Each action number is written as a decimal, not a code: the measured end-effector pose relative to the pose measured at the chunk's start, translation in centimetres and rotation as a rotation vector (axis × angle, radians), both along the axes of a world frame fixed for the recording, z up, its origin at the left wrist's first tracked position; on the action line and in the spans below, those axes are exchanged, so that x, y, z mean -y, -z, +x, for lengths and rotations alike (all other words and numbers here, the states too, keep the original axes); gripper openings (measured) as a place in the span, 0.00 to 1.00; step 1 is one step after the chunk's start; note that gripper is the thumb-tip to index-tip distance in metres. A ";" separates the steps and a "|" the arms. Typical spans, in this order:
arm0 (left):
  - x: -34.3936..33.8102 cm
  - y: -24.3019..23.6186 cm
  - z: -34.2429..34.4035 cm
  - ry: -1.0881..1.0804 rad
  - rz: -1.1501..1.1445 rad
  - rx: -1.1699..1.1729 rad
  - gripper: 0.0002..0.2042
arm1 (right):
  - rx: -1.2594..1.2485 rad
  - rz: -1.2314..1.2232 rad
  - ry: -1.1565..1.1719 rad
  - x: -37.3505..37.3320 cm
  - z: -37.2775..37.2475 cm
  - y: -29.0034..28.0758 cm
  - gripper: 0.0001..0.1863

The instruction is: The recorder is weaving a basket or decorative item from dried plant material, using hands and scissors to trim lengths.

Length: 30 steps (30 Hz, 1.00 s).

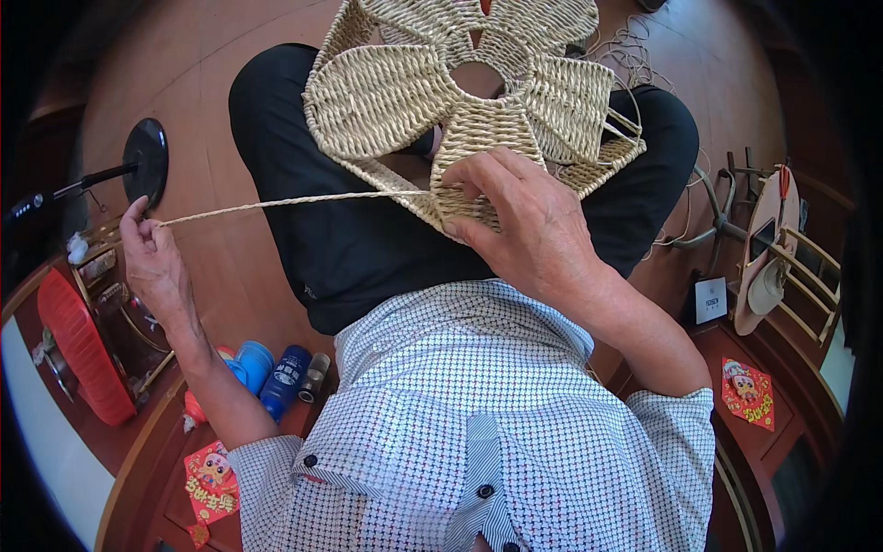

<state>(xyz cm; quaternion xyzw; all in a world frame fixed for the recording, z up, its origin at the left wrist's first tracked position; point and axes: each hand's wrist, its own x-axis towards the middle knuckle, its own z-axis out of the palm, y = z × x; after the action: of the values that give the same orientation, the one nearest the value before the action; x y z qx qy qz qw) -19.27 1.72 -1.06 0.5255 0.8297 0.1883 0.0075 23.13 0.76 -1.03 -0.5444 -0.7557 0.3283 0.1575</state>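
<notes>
A pale straw-coloured woven piece with flower-like petals around a round opening rests across my legs in black trousers. My right hand is closed on its lower woven panel, thumb low near the edge and fingers curled over the weave, which they partly hide. A twisted straw cord runs taut leftward from that panel to my left hand, which pinches it out at the left. Bare frame rods show at the piece's right side, with loose loops of cord behind them.
A black round stand base with a pole is at the left, near a red plastic item. Bottles stand at lower left. At right are metal legs and a chair with a hat and dark flat object. Red paper decorations lie on both sides.
</notes>
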 end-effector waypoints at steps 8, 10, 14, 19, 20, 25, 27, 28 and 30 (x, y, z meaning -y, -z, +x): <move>0.9 -3.0 0.6 -0.003 0.117 0.087 0.20 | -0.031 0.071 -0.051 -0.1 -1.1 0.0 0.25; 0.7 -4.9 1.2 0.099 0.399 0.225 0.19 | -0.038 0.072 -0.077 -0.3 -2.0 0.1 0.24; 0.2 -8.6 3.1 0.246 0.642 0.111 0.18 | -0.139 0.113 -0.112 -1.0 -4.1 0.4 0.15; -1.8 -9.1 7.7 0.381 0.620 0.362 0.15 | -0.273 -0.044 0.076 -2.0 -2.4 0.4 0.17; -1.7 -8.6 9.3 0.344 0.453 0.490 0.13 | -0.275 -0.043 0.077 -1.9 -1.7 0.3 0.17; 0.3 -2.3 18.9 0.626 -0.123 0.758 0.07 | -0.513 -0.325 0.240 -0.9 1.4 0.0 0.22; 0.2 -0.1 21.2 0.737 -0.086 0.747 0.08 | -0.503 -0.328 0.259 -0.6 1.8 0.2 0.23; 0.2 0.5 21.9 0.773 -0.069 0.709 0.09 | -0.522 -0.353 0.273 -0.5 1.8 0.4 0.23; 0.3 1.2 22.4 0.820 -0.073 0.639 0.08 | -0.544 -0.372 0.293 -0.6 2.1 0.7 0.24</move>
<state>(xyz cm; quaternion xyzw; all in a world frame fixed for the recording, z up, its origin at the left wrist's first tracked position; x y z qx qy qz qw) 3.13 1.43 -2.23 0.7231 0.5178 0.2917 0.3519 25.21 1.31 -1.69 -0.5590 -0.5274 0.5671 0.2963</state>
